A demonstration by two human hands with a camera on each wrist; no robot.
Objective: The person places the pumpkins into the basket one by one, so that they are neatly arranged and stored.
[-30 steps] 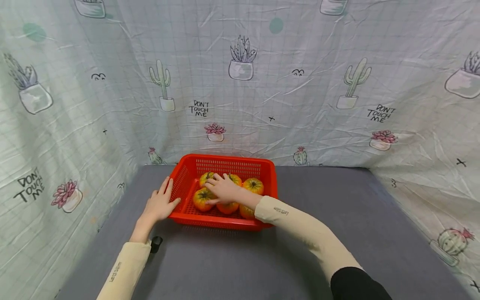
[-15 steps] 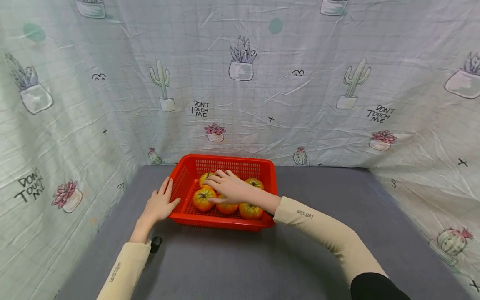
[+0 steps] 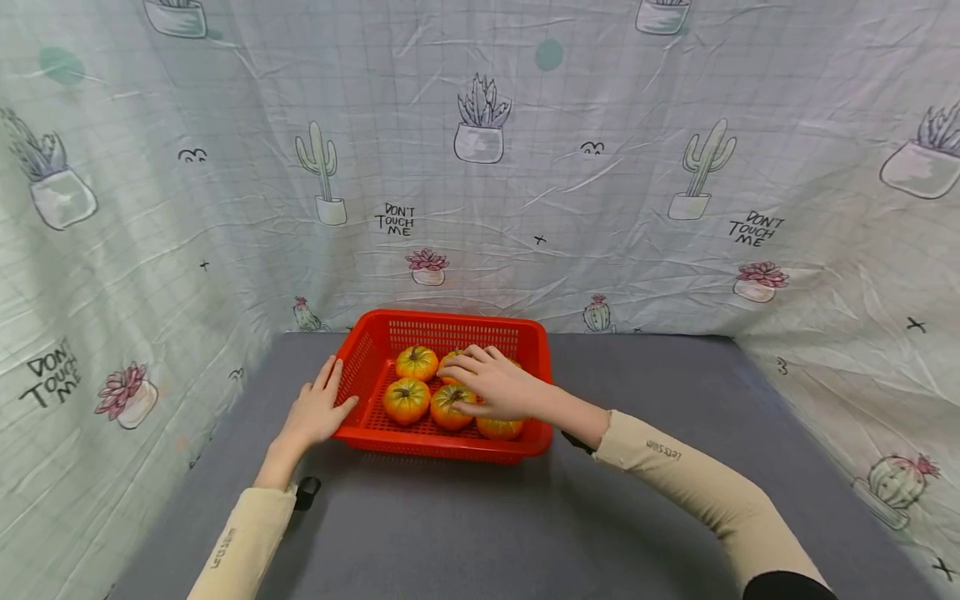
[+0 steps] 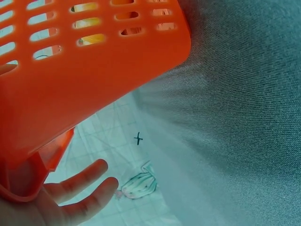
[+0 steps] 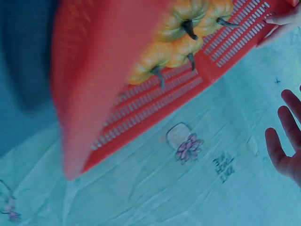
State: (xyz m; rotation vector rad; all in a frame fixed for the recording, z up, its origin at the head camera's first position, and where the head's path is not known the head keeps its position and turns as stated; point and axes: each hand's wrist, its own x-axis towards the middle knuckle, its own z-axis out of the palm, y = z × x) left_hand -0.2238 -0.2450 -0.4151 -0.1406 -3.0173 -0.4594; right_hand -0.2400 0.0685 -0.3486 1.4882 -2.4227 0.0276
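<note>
Several small orange-yellow pumpkins [image 3: 407,402] with dark stems sit in a red slotted plastic basket [image 3: 442,448]. My left hand [image 3: 311,412] rests at the basket's left rim, thumb lying over it and the other fingers extended. In the left wrist view two straight fingers [image 4: 89,205] reach out past the rim. Over the right half of the basket hovers my right hand [image 3: 498,385], palm down with loosely spread fingers and nothing held. It hides part of the pumpkins on the right. The right wrist view shows these fingers [image 5: 288,126] apart from the pumpkins [image 5: 186,19].
A grey tabletop [image 3: 450,533] stretches in front of the basket and to both sides. A pale cactus-print cloth [image 3: 570,192] hangs behind and along the sides. Dark wrist straps show, one of them at the left cuff [image 3: 306,493].
My right hand has drawn back to the right across the pumpkins, uncovering the two on the left side. My left hand has stayed at the rim, and the basket has not moved.
</note>
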